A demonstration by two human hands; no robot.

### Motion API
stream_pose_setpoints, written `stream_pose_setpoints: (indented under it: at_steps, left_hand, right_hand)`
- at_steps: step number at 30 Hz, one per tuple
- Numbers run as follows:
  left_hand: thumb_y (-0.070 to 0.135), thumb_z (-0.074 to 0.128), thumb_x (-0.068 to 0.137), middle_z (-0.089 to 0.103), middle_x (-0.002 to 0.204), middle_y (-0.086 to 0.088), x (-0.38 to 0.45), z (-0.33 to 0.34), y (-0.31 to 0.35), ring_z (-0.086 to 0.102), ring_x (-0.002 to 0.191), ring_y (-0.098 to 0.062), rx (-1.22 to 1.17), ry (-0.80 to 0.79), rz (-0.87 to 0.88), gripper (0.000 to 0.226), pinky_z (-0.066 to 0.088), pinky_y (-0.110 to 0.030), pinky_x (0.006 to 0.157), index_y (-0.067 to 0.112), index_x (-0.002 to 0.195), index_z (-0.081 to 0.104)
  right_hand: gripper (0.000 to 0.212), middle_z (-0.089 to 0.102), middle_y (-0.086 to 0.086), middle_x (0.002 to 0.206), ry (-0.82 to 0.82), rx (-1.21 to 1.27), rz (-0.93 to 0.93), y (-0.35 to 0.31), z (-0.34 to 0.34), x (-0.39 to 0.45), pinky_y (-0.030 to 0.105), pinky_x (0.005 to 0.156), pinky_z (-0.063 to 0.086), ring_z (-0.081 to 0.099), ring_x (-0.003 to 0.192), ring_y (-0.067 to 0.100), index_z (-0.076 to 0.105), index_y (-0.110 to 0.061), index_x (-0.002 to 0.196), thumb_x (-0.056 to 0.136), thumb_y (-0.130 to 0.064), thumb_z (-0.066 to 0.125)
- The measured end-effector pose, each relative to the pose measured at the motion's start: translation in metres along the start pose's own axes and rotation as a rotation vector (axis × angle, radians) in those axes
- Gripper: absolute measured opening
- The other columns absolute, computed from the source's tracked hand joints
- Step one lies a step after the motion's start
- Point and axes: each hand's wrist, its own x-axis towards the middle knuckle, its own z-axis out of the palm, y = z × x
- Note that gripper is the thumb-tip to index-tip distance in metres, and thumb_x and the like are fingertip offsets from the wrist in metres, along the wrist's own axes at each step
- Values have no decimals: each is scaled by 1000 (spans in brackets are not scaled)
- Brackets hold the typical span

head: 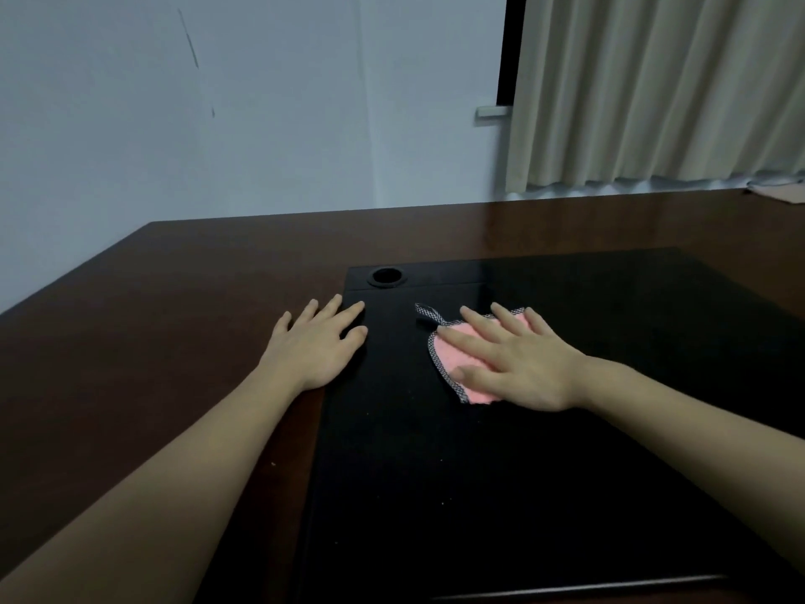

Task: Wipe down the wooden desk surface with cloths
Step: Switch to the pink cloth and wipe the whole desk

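Note:
A dark brown wooden desk [143, 342] fills the lower view, with a large black panel [479, 494] set into its middle. A pink cloth [453, 355] with a black-and-white checked border lies on the black panel. My right hand [518, 364] presses flat on the cloth with straight, spread fingers, covering most of it. My left hand [320, 346] rests flat on the desk at the panel's left edge, its fingertips reaching onto the black surface; it holds nothing.
A round black cable hole [387, 276] sits at the panel's far left corner. A pale wall [218, 124] stands behind the desk, and cream curtains [653, 89] hang at the back right. Some papers [779, 191] lie at the desk's far right edge.

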Motion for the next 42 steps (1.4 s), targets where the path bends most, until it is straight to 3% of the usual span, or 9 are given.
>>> stream_pose_setpoints:
  at_steps: [5, 13, 22, 25, 32, 37, 42]
  left_hand:
    - [59, 20, 105, 2, 170, 10, 2, 1, -1, 2, 156, -22, -13, 23, 1, 55, 2, -53, 125, 48, 158, 12]
    - [57, 24, 106, 7, 169, 10, 0, -1, 2, 5, 156, -22, -24, 57, 4, 54, 5, -53, 124, 46, 158, 17]
    - [57, 26, 105, 8, 169, 9, -4, -7, 8, 5, 156, -22, 28, 135, 59, 57, 8, -54, 124, 41, 159, 20]
    - [54, 29, 106, 13, 168, 10, -3, -17, 27, 8, 156, -22, -76, 122, 84, 54, 9, -54, 124, 38, 158, 25]
    - [51, 33, 106, 14, 168, 11, 6, -2, 86, 8, 156, -22, -172, 81, 141, 54, 3, -54, 123, 38, 158, 27]
    - [52, 26, 107, 11, 169, 11, 2, 16, 93, 4, 157, -22, -111, 70, 125, 54, -1, -55, 124, 40, 159, 23]
    - [50, 27, 106, 13, 169, 10, 1, 15, 95, 7, 156, -22, -104, 87, 112, 53, 2, -55, 124, 40, 158, 25]
  right_hand:
    - [65, -13, -11, 169, 20, 12, 28, 17, -3, 24, 58, 123, -5, -11, 156, 27, -6, -60, 153, 93, -77, 14]
    - [66, -5, -5, 171, 63, 53, 265, 43, -20, 97, 62, 121, -2, -3, 156, 35, 1, -55, 156, 96, -75, 19]
    - [65, -12, -7, 169, 27, 15, 56, 16, 3, 1, 59, 122, -5, -11, 156, 31, -6, -55, 155, 96, -74, 13]
    - [65, -14, -10, 169, 24, 22, 33, 24, 6, -19, 56, 123, -7, -13, 156, 26, -8, -58, 154, 95, -75, 13]
    - [65, -8, -8, 170, 51, 51, 198, 63, -8, 30, 59, 123, -3, -5, 156, 30, -2, -55, 156, 97, -74, 17]
    - [66, -4, -6, 171, 63, 81, 341, 92, -17, 62, 61, 121, -1, -2, 156, 34, 1, -54, 157, 97, -74, 20]
    - [65, -6, -4, 171, 57, 67, 347, 82, -14, 54, 64, 120, -1, -4, 156, 36, 0, -53, 157, 97, -74, 17]
